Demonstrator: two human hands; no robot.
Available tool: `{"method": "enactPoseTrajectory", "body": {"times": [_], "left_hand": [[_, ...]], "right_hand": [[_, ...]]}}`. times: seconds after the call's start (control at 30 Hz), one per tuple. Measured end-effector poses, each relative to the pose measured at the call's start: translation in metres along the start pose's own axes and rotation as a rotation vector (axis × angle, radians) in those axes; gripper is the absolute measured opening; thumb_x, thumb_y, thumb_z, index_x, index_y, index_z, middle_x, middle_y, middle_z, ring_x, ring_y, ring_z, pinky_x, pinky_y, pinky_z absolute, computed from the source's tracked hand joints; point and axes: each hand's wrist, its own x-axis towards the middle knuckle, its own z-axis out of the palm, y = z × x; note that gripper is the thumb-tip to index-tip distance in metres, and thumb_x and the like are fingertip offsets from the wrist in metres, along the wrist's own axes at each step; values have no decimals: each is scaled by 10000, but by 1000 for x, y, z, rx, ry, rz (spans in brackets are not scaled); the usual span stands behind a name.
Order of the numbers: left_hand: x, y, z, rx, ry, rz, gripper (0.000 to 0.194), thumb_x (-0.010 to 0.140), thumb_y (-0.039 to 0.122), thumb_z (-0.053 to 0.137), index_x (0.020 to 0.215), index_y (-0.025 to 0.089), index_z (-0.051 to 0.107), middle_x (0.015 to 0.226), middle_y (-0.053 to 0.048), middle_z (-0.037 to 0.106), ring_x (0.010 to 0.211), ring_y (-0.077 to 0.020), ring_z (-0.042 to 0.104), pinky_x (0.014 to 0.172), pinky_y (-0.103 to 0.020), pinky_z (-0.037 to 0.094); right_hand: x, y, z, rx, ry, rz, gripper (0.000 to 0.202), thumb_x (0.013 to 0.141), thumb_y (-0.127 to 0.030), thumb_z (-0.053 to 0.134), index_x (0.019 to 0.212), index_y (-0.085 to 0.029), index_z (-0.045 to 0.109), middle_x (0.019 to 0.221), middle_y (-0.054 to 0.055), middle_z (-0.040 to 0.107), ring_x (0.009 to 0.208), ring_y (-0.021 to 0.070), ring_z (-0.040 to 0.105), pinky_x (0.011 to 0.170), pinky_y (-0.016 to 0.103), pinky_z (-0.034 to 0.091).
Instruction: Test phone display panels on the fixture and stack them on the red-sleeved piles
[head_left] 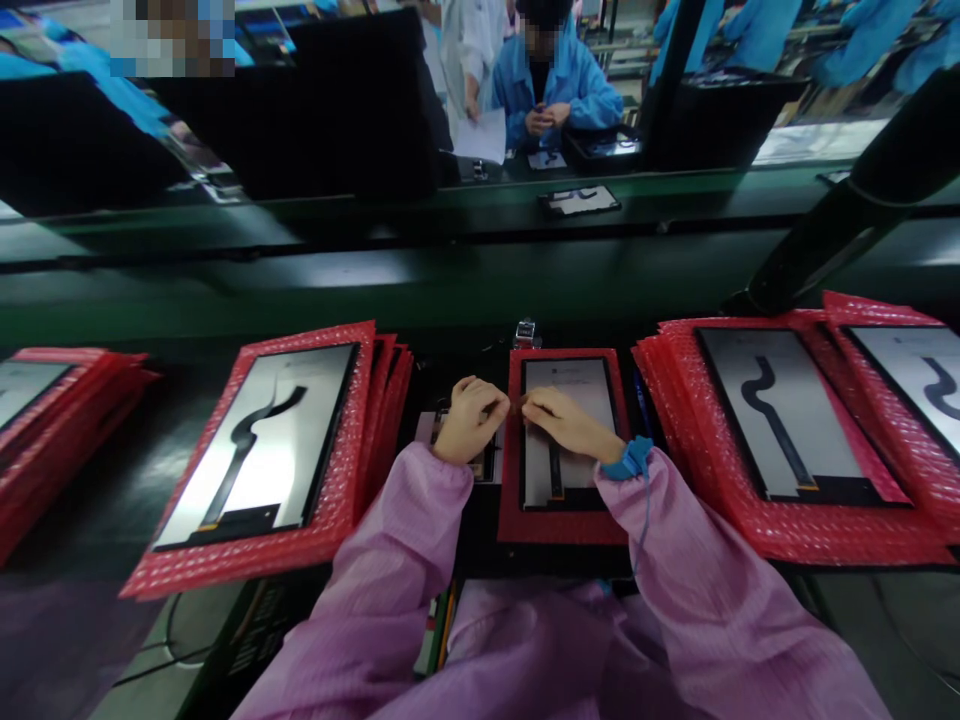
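In front of me lies a display panel (577,475) with a grey back and a black flex cable, on a red bubble-wrap sheet (566,527). My right hand (568,420) reaches over the panel, wearing a blue wrist strap (628,459). Its fingers are pinched together near the panel's upper left edge. Just left of the red sheet is my left hand (470,420), closed, with thumb and fingertips pressed together. The two hands are close but apart. Whatever sits between either set of fingertips is too small to make out. Under my left hand, a small flat item (487,465) is partly covered.
Red bubble-wrap stacks topped with display panels flank me on the left (262,440) and right (784,415). A dark arm (832,230) slants down at the right. Beyond the green ledge (360,285), a co-worker in blue (555,85) sits by another panel (581,200).
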Motion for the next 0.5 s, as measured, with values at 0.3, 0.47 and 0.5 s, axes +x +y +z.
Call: {"method": "enactPoseTrajectory", "body": {"times": [0.3, 0.47, 0.5], "left_hand": [[-60, 61, 11, 58, 528, -166, 530, 1032, 373, 469, 1520, 248, 303, 1517, -167, 379, 1474, -292, 357, 1226, -511, 321], [-112, 98, 37, 183, -13, 5, 738, 950, 320, 615, 1583, 214, 251, 1647, -236, 167, 1555, -438, 151, 1173, -691, 304], [-117, 98, 41, 202, -24, 5, 735, 953, 292, 606, 1589, 222, 244, 1657, -234, 151, 1558, -440, 142, 1171, -705, 292]], "right_hand": [[-2, 46, -58, -327, 495, 363, 359, 988, -258, 440, 1259, -92, 607, 1285, 221, 612, 1260, 349, 481, 1123, 543, 326], [9, 65, -60, -453, 556, 507, 342, 930, -180, 470, 1184, -35, 647, 1233, 264, 579, 1206, 389, 456, 1045, 567, 346], [12, 67, -59, -460, 558, 519, 291, 919, -179, 487, 1103, -49, 672, 1217, 259, 576, 1195, 389, 450, 1029, 563, 352]]}}
